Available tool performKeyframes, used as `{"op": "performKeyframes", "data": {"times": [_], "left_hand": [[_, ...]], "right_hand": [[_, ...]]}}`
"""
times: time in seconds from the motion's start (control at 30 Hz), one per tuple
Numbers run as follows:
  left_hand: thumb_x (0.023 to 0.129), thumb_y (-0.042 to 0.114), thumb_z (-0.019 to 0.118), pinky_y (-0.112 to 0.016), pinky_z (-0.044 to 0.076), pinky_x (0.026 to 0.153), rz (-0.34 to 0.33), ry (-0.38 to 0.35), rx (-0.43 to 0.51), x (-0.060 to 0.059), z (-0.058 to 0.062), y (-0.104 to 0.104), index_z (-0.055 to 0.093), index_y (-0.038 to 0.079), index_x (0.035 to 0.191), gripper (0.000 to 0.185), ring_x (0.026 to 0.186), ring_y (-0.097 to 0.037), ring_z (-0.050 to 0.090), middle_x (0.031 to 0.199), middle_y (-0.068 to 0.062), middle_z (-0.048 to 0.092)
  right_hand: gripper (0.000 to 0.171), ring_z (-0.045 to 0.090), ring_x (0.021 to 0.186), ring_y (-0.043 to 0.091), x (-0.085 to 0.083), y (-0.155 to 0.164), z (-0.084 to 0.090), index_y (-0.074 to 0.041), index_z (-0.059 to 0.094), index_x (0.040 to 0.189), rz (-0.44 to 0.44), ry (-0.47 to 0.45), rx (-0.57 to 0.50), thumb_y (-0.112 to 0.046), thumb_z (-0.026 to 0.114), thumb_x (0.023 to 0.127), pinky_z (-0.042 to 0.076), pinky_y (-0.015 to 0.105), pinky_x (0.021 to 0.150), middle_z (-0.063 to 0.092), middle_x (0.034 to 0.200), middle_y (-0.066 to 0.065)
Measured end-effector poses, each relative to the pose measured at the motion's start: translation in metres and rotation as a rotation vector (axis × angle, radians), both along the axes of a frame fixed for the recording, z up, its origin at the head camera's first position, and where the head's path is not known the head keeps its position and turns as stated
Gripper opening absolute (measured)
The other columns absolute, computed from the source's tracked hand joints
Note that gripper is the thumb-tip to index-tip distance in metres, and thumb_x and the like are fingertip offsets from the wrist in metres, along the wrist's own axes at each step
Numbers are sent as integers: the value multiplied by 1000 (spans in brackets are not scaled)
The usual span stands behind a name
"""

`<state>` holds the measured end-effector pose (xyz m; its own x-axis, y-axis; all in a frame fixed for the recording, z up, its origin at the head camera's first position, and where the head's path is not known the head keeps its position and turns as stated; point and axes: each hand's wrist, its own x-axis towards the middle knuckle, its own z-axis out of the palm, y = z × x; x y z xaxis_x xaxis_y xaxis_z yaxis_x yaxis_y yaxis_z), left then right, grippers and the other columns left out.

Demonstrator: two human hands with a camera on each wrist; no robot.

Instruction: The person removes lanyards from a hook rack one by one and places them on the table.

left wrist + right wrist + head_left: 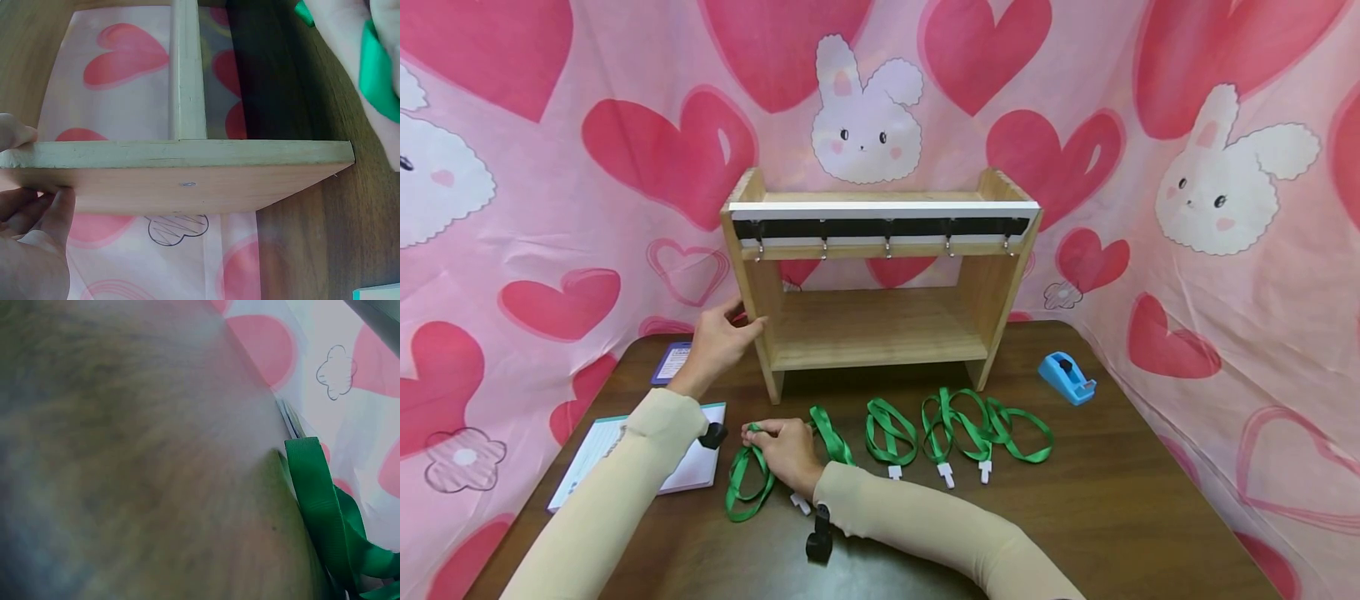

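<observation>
My left hand [718,343] grips the left side board of a small wooden shelf [880,325], thumb on one face and fingers on the other; the left wrist view shows this side board [187,181] up close. A row of metal hooks hangs from the shelf's front rail [887,227]. Lower down, my right hand [792,454] pinches the top of a green lanyard [763,498], which lies looped on the table. Its green strap [317,503] shows beside the hand in the right wrist view, where the fingertips are hidden.
Several more green lanyards [891,457] lie in a row before the shelf, with white clips. At the left are a white pad [696,462] and a blue-edged card [672,363]. A blue tape dispenser [1067,377] stands at the right of the brown table [1112,500].
</observation>
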<state>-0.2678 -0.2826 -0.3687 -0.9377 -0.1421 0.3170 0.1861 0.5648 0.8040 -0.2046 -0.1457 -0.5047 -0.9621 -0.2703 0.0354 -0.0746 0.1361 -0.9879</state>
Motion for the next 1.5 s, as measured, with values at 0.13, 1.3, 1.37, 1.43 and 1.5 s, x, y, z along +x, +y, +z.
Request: {"op": "performKeyframes", "data": {"times": [0.13,1.3,1.37,1.43,1.5], "left_hand": [[94,25,72,-48,57,95,9,0,-10,0,-1,0,50,6,149,62,120,-38,66,136,-25,64],[94,25,71,-45,57,95,23,16,-21,-2,-2,0,52,7,147,60,118,-35,67,134,-23,66],[94,25,71,-48,56,96,21,13,-17,-1,-1,1,52,7,148,61,119,-36,67,135,-24,65],[94,24,72,-49,56,96,20,8,-12,-1,-1,1,51,7,149,61,120,-37,66,136,-24,64],[94,23,72,-49,56,96,17,4,-8,-1,-1,1,50,6,149,62,121,-38,66,137,-24,64]], "right_hand": [[12,69,89,-7,0,3,0,-25,84,95,-24,73,113,-19,78,86,54,11,79,80,90,-15],[44,67,122,12,0,30,8,-16,66,135,217,160,-27,-9,73,92,55,16,98,70,134,8],[46,67,124,20,-2,33,8,-12,65,136,243,157,-62,-8,73,92,55,18,100,68,136,14],[46,66,125,25,-3,37,9,-10,63,137,265,159,-78,-10,73,92,55,18,99,67,136,17],[45,67,124,29,-4,42,11,-10,63,136,281,169,-84,-13,73,93,55,16,98,67,134,19]]}}
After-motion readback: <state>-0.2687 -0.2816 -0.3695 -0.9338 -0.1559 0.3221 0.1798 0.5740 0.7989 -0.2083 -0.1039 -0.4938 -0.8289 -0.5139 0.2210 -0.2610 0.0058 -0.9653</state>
